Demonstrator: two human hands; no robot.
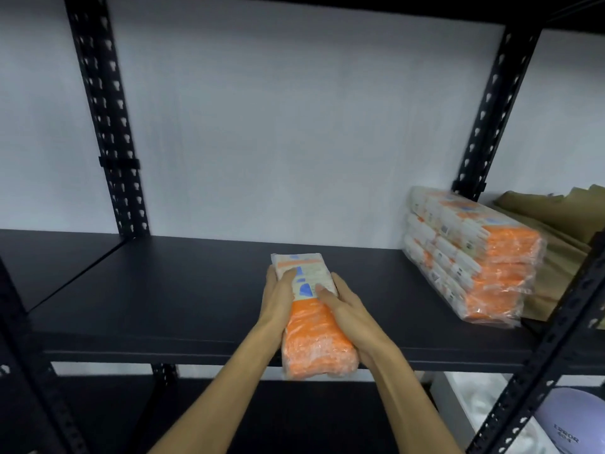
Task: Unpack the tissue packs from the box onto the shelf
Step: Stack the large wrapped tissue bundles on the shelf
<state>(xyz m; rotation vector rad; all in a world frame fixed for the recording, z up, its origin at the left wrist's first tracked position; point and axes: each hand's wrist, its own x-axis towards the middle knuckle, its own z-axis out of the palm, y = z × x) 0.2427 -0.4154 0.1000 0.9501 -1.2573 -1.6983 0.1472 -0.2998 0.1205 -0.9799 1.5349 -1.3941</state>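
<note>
- In the head view, one tissue pack (311, 309) is held between two hands over the front part of the black shelf (163, 290).
- The pack is white at the far end and orange at the near end. Its orange end sticks out past the front edge of the shelf.
- The left hand (278, 296) is pressed against the left side of the pack, and its fingers (289, 275) are curled onto the top.
- The right hand (343, 306) is pressed against the right side, and its fingers (324, 294) are laid over the top of the pack too. So the pack is gripped by both hands.
- A stack of tissue packs (471, 253) is seen at the right end of the same shelf, well apart from the held pack. It is wrapped in clear plastic.
- Some brown paper (550, 217) is seen just behind and beside the stack.
- Black posts with holes (108, 119) are seen at the sides of the shelf, and a white wall (294, 126) is behind it.
- A white bin (471, 401) and a pale purple round thing (569, 417) are seen lower down on the right.
</note>
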